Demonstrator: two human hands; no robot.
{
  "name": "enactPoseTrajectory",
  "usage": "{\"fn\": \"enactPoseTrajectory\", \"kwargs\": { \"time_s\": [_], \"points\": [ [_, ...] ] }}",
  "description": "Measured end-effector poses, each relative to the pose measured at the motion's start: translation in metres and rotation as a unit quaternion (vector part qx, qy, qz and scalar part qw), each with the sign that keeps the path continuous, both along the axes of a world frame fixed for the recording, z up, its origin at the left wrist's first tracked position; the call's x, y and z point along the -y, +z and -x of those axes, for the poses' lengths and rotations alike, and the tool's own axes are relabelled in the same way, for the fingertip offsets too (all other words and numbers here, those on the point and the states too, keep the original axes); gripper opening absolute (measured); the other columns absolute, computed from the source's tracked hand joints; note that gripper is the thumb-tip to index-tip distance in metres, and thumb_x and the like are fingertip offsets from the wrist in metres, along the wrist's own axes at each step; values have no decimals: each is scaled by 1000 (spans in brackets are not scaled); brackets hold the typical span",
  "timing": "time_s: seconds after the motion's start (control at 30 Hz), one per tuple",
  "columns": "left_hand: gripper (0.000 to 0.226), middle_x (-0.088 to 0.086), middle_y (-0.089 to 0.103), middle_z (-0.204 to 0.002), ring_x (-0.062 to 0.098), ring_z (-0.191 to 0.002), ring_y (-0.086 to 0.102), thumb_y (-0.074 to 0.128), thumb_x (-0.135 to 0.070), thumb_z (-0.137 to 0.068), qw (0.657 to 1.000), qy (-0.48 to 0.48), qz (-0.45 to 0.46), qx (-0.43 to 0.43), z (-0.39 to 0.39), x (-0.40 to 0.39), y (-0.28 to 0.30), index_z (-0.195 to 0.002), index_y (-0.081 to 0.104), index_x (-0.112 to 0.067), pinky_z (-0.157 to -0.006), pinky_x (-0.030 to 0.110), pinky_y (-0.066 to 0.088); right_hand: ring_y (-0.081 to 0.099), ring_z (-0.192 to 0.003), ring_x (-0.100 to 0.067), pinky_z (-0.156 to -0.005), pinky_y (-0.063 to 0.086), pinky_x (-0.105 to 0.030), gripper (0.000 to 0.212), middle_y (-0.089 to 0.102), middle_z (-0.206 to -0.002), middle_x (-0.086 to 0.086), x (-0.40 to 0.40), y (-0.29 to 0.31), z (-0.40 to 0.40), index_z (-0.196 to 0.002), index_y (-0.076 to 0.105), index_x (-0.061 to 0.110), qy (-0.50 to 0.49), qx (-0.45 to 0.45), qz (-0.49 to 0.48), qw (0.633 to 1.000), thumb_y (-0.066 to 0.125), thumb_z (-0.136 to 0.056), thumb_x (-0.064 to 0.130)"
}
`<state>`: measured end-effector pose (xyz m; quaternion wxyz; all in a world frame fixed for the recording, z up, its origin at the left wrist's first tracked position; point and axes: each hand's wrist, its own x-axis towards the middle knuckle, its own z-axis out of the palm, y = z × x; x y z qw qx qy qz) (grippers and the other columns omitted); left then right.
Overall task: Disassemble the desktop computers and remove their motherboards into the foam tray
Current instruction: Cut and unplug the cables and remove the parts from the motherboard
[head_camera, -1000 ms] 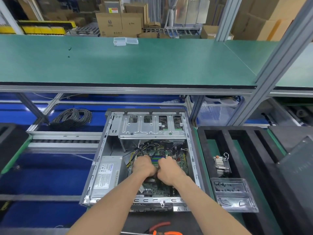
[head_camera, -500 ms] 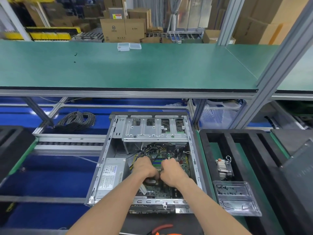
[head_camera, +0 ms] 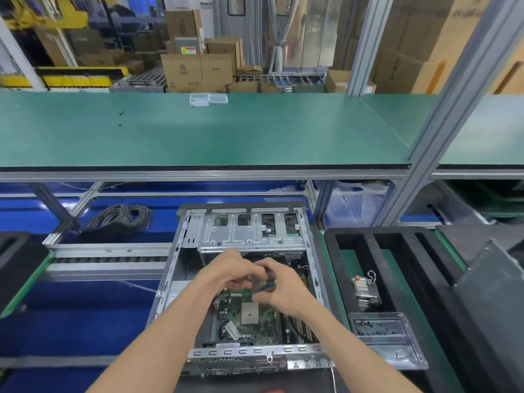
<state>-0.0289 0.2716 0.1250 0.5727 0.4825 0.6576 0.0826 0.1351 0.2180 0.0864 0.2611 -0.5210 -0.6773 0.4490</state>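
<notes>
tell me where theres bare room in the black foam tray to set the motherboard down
The black foam tray has a bare green slot to the far side of the finned metal heatsink, and another bare slot to its right. The near end is crowded: the clear plastic parts tray lies just behind the heatsink, toward the camera.

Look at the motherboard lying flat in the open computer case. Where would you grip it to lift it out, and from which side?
Probably grip the motherboard by its bare edges, coming straight down from above, since the case is open on top. The drive cage blocks the far end and metal walls close the sides. Keep fingers off the square socket. Both the left hand and the right hand are already above it.
</notes>
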Motion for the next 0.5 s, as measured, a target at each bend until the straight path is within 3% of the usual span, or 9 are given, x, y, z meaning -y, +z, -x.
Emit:
{"fn": "enactPoseTrajectory", "kwargs": {
  "time_s": [0.1, 0.23, 0.4, 0.5],
  "points": [
    [36, 15, 70, -73, 15, -54, 57, 90, -19, -65, 993, 27, 18, 114, -2, -2, 11, -89, 75, 3, -52, 20, 48, 68, -90, -14, -82, 57, -37, 41, 72, -99, 6, -4, 15, -11, -109, 63, 29, -29, -40, -23, 999, 82, -75, 18],
    [37, 15, 69, -80, 14, -60, 57, 89, -14, -70, 970, 57, 46, 233, -9, -7, 21, -99, 74, 3, -53, 19, 48, 68, -98, -5, -85, 57, -30, 49, 72, -107, 10, -11, 35, -32, -114, 61, 30, -61, -55, -27, 996, 87, -74, 20],
    [16, 19, 71, -89, 11, -58, 57, 81, -8, -78, 936, 80, 45, 340, -31, -9, 21, -91, 77, 1, -50, 16, 48, 69, -89, -6, -78, 58, -27, 40, 72, -100, 15, -19, 55, -64, -106, 67, 34, -71, -9, -74, 995, 87, -73, 21],
    [17, 21, 72, -97, 15, -64, 64, 79, -8, -82, 928, 80, 23, 364, -50, -9, 16, -96, 75, 1, -57, 19, 55, 65, -88, 0, -78, 56, -23, 39, 70, -98, 17, -23, 58, -87, -104, 64, 40, -70, 73, -91, 991, 86, -74, 29]
  ]
}}
